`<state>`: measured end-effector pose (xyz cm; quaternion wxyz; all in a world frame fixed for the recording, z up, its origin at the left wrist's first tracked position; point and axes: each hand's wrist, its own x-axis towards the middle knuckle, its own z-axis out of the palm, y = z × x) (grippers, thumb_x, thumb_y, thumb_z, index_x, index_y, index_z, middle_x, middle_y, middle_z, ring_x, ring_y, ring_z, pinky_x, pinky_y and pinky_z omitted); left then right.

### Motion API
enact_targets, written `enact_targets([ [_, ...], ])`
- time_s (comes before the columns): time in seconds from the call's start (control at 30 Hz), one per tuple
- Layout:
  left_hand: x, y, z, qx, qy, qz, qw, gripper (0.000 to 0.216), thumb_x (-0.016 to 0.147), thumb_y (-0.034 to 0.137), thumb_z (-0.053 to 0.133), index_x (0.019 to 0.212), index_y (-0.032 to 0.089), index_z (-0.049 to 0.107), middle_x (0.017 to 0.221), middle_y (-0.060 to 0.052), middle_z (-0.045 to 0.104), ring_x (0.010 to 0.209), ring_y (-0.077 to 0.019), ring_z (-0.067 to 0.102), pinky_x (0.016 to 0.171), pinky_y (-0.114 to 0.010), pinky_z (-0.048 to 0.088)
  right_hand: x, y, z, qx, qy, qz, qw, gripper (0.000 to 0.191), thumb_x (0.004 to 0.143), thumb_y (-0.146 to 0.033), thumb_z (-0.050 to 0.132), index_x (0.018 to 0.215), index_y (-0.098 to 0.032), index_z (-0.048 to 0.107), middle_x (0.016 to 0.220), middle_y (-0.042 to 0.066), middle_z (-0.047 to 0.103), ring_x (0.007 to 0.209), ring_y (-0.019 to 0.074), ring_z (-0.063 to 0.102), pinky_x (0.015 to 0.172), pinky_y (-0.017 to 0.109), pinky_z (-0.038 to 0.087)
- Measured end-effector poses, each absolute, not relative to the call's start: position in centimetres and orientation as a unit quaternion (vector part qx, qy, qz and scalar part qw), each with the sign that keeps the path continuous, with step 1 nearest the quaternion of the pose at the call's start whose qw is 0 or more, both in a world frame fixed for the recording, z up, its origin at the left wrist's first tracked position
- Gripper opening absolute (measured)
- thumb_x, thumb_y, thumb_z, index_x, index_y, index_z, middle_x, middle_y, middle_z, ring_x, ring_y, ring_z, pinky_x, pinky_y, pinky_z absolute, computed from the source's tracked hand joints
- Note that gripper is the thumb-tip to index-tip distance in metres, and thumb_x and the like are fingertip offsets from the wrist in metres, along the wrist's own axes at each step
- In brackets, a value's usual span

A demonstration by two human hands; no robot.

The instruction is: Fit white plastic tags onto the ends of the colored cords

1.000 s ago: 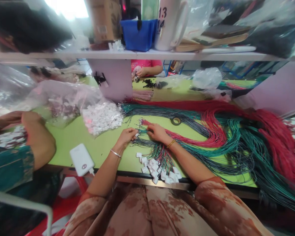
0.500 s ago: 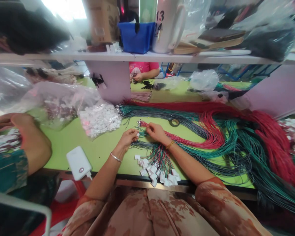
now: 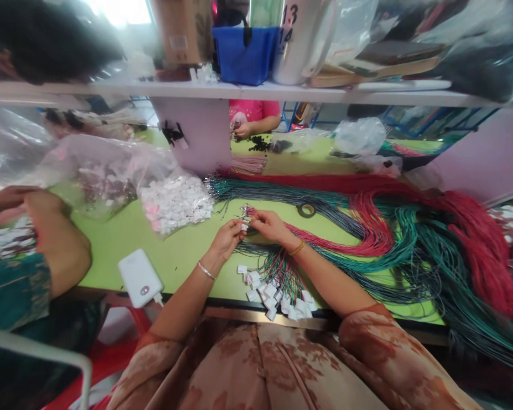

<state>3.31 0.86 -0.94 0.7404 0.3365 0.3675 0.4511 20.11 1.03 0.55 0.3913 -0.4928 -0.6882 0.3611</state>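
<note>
My left hand (image 3: 227, 236) pinches a small white connector housing (image 3: 244, 226) between thumb and fingertips. Right against it, my right hand (image 3: 270, 226) is closed at the housing, its fingers pressed together on what looks like a thin wire end, mostly hidden by the fingers. Beneath and beside the hands run bundles of red wires (image 3: 337, 246), green wires (image 3: 367, 266) and dark grey wires (image 3: 389, 291), their metal-tipped ends (image 3: 247, 210) lying just beyond my fingertips. Between my forearms lies a cluster of white connectors (image 3: 277, 296) with wires attached, near the table's front edge.
A clear bag of white connectors (image 3: 175, 205) lies left of my hands. A white power bank (image 3: 140, 278) with a cable sits at the front left. Black tape (image 3: 305, 210) lies beyond the wires. A shelf (image 3: 188, 90) crosses above. Another person's arm (image 3: 60, 245) is at left.
My right hand has come down and in toward the connector housing, its fingers now meeting my left hand's. The whole view has shifted slightly.
</note>
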Motion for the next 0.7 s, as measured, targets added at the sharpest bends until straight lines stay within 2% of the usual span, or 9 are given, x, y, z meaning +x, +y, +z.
enact_targets([
  [0.3, 3.3, 0.9, -1.1, 0.325, 0.353, 0.459, 0.748, 0.015, 0.069, 0.018, 0.073, 0.078, 0.011, 0.064, 0.072, -0.001, 0.058, 0.059, -0.0066, 0.051, 0.056, -0.019, 0.04, 20.9, -0.4, 0.3, -0.495, -0.69, 0.37, 0.376, 0.013, 0.069, -0.028, 0.049, 0.061, -0.017, 0.049, 0.057, -0.004, 0.044, 0.054, 0.0086, 0.035, 0.052, 0.022, 0.028],
  [0.7, 3.2, 1.0, -1.1, 0.343, 0.381, 0.453, 0.73, 0.02, 0.066, 0.023, 0.077, 0.077, 0.011, 0.066, 0.07, -0.002, 0.059, 0.059, -0.0062, 0.05, 0.056, -0.019, 0.039, 20.8, -0.4, 0.0, -0.49, -0.702, 0.343, 0.387, 0.01, 0.068, -0.024, 0.05, 0.063, -0.017, 0.051, 0.058, -0.003, 0.046, 0.055, 0.0092, 0.038, 0.053, 0.022, 0.031],
])
